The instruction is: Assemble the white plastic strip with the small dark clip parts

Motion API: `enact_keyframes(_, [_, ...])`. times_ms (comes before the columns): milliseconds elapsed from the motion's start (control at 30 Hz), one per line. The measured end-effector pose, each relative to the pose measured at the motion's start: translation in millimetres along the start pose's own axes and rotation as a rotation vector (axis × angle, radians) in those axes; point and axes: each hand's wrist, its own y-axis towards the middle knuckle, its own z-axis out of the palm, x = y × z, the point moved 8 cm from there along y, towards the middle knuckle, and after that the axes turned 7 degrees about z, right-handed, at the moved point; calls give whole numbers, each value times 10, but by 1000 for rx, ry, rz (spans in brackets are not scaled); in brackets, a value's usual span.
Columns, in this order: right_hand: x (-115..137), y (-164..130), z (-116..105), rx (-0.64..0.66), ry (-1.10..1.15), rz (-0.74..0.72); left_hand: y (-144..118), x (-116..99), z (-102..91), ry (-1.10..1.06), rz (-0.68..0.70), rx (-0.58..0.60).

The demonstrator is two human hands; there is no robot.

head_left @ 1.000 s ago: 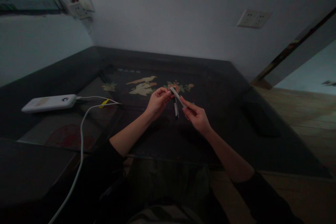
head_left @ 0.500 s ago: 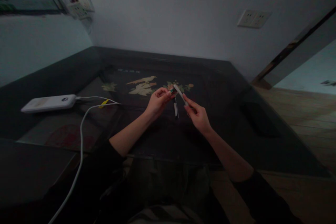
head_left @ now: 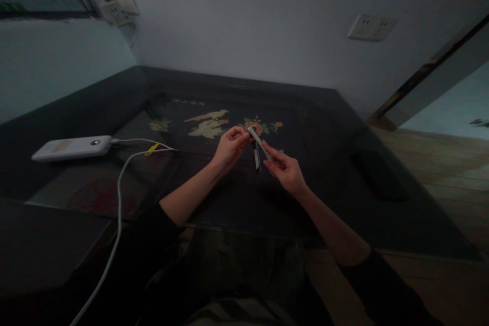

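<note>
My left hand (head_left: 229, 148) is pinched closed over the dark tabletop, fingertips on a small dark object, mostly hidden, whose kind I cannot make out. From the lower right, my right hand (head_left: 287, 169) grips a slim, flat, pale bar (head_left: 257, 139) between thumb and fingers. The bar slants up to the left, and its far end meets the left fingertips. Just below, between the hands, is a narrow black-and-silver piece (head_left: 256, 159); whether it lies on the table or hangs from the left hand, I cannot tell.
A white power bank (head_left: 72, 147) lies at the left, with a white cable (head_left: 119, 198) running toward me past a yellow tag (head_left: 152, 150). A dark flat object (head_left: 378, 174) rests on the right of the table (head_left: 313, 214). Wall sockets (head_left: 371, 28) are behind.
The pale bar's far end has shifted slightly left and down, closer over the left fingertips. The green bit seen there earlier is now covered. My right hand has moved slightly; my left stays nearly still.
</note>
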Motion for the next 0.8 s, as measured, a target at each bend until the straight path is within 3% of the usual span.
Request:
enact_keyframes(533, [29, 70, -152, -131, -66, -94, 20, 63, -54, 23, -6, -15])
enact_keyframes(800, [0, 40, -79, -57, -28, -91, 18, 46, -50, 4, 7, -14])
